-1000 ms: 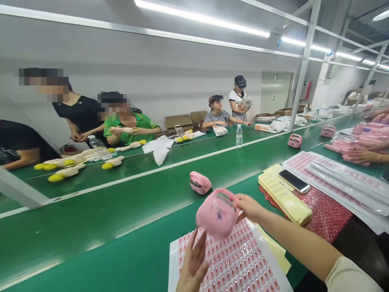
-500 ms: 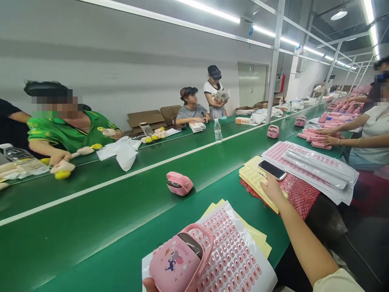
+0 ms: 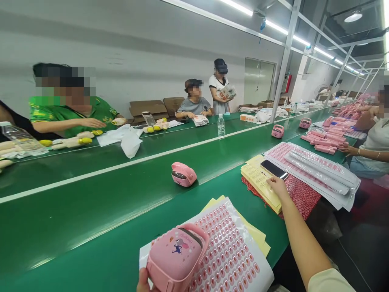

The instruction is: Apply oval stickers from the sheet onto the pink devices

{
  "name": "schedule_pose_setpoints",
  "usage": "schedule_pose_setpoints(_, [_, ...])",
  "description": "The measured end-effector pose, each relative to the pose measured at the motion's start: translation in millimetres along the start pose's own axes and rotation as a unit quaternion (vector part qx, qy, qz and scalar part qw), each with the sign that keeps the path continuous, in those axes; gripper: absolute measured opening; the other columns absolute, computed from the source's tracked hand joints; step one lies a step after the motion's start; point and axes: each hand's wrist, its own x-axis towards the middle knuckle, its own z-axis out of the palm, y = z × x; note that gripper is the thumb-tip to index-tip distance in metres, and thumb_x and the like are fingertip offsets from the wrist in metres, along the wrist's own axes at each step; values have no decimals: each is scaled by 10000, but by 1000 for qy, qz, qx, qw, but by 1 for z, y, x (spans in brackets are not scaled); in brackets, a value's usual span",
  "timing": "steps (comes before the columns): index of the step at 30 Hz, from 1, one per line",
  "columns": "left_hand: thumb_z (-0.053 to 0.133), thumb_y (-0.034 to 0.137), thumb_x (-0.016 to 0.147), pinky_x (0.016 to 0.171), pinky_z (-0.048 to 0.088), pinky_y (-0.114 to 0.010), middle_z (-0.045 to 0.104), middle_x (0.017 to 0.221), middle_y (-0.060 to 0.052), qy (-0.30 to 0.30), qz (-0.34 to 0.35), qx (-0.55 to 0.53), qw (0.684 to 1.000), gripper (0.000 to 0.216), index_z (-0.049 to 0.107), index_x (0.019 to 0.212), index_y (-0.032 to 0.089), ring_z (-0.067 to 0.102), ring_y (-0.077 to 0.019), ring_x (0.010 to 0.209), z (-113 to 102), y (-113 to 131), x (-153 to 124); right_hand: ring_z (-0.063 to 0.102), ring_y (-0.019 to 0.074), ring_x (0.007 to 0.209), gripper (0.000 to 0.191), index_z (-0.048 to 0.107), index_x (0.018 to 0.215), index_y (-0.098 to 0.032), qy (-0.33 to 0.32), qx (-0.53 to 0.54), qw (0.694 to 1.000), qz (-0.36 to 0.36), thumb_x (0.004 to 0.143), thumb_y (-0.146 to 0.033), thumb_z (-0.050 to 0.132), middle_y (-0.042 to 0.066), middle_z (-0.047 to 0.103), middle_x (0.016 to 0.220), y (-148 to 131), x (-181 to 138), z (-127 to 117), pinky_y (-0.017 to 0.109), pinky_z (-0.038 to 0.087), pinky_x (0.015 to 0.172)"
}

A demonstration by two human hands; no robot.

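My left hand [image 3: 144, 280] grips a rounded pink device with a carry handle [image 3: 174, 257], tilted at the bottom of the view. Its face bears a cartoon print and a dark panel shows under the handle. Beneath it lies a white sheet of small pink oval stickers [image 3: 226, 243], over some yellow paper. My right hand [image 3: 277, 186] reaches to a stack of yellow printed sheets [image 3: 261, 184], beside a phone [image 3: 274, 169]. Its fingers are pinched together at the sheets; what they hold, if anything, is too small to make out.
Red bubble wrap [image 3: 300, 194] lies under the yellow stack, with more sticker sheets [image 3: 319, 170] behind. Another pink device [image 3: 183, 175] stands on the green belt [image 3: 121, 202]. A water bottle [image 3: 221, 126] stands farther off. Co-workers sit opposite and at right near pink parts [image 3: 328, 138].
My right hand has drawn its fingers in from a pointing reach over the yellow sheets. The device in my left hand has tipped, showing more of its face. The view has shifted slightly.
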Motion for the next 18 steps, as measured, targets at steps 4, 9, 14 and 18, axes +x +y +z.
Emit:
schedule_pose_setpoints(4, [459, 609, 709, 763, 520, -466, 722, 898, -5, 70, -55, -52, 995, 536, 545, 1164, 340, 656, -277, 843, 14, 5, -3, 442, 130, 520, 184, 468, 548, -202, -32, 78, 996, 5, 592, -367, 535, -22, 473, 545, -5, -5, -4, 262, 342, 525])
schedule_pose_setpoints(9, [549, 599, 679, 710, 540, -371, 705, 943, -22, 56, -4, -97, 994, 488, 620, 1046, 285, 638, -258, 880, 29, 2, -3, 495, 141, 623, 310, 521, 609, -192, -160, 172, 971, -29, 554, -490, 589, 17, 546, 669, -33, -54, 21, 268, 385, 573])
schedule_pose_setpoints(14, [653, 550, 639, 681, 530, -292, 664, 1012, -31, 38, 65, -98, 992, 521, 592, 1070, 263, 613, -216, 893, 33, -6, -6, 527, 184, 850, 251, 559, 599, -196, -400, 258, 874, -101, 589, -423, 666, 36, 576, 816, -75, -138, 63, 317, 407, 762])
schedule_pose_setpoints(18, [703, 508, 618, 698, 521, -275, 618, 1069, -34, 35, 127, -100, 986, 535, 562, 1077, 271, 608, -196, 889, 36, -5, -12, 513, 196, 899, 175, 577, 619, -201, -443, 220, 860, -124, 622, -360, 652, 48, 539, 901, -92, -172, 86, 324, 407, 755])
